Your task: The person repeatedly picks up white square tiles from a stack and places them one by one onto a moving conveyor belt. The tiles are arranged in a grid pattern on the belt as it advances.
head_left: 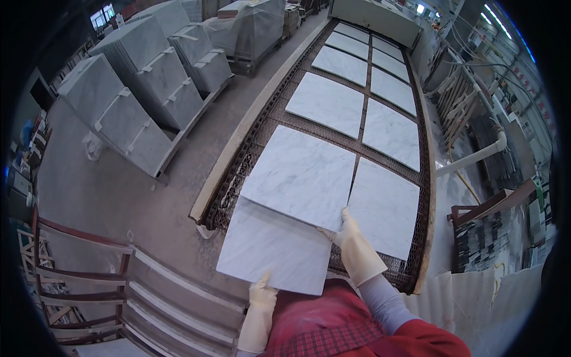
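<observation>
Near tile (273, 250): roughly square, white stone, faint soft grey streaks running aslant, thin straight edges, dull even surface. Lies at the near end of the line, just in front of the person's body, tilted in view, lower than the next tile (300, 172). Its far edge meets or runs under that tile's front edge; cannot tell which.

Left hand (260, 297), in a cream glove: grasping the near tile's body-side edge, thumb on top, other fingers hidden below. Right hand (352, 238), same kind of glove: at the place where the two tiles' corners come together, thumb raised along the next tile's side, a finger stretched along its front edge. Whether it grips or merely touches, and which tile, cannot tell.

Next tile: same white, greyer veining, front edge showing its thickness. It lies on a brown mesh belt (324, 133), where more such tiles run away in two columns toward a pale housing (375, 21).

Writing: small red marks (532, 80) on the right wall, too small and bent to make out.

Further out: red apron (315, 312) close behind the near tile. Left of the belt, grey-white slabs (134, 125) leaning in stacks; lower left, a rack (83, 235) with reddish bars. Right, a white pipe (473, 159) and a dark-and-pale stack (493, 244).
</observation>
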The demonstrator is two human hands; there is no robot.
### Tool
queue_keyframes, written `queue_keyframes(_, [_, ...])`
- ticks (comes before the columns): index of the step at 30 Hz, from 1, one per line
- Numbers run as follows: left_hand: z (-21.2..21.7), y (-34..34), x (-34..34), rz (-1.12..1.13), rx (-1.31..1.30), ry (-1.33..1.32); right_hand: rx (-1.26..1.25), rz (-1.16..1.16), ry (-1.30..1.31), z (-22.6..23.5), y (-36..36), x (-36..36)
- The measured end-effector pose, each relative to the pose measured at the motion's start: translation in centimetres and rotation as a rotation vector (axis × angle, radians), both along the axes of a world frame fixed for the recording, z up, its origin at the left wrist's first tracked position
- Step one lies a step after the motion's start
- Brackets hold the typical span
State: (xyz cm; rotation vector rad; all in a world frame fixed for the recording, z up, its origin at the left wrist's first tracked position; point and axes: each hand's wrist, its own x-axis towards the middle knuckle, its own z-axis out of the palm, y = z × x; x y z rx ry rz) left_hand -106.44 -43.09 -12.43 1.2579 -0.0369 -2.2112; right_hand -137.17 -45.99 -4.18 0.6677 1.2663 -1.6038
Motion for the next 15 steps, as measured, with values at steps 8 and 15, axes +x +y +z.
queue_keyframes(8, [4.1,1.6,5.6,0.173,-0.167,-0.039,-0.027,-0.023,0.03,-1.6,-0.7,0.1])
queue_keyframes(15, [4.6,2.9,8.7,0.024,-0.133,-0.006,0.119,-0.089,0.097,-1.8,-1.5,0.5])
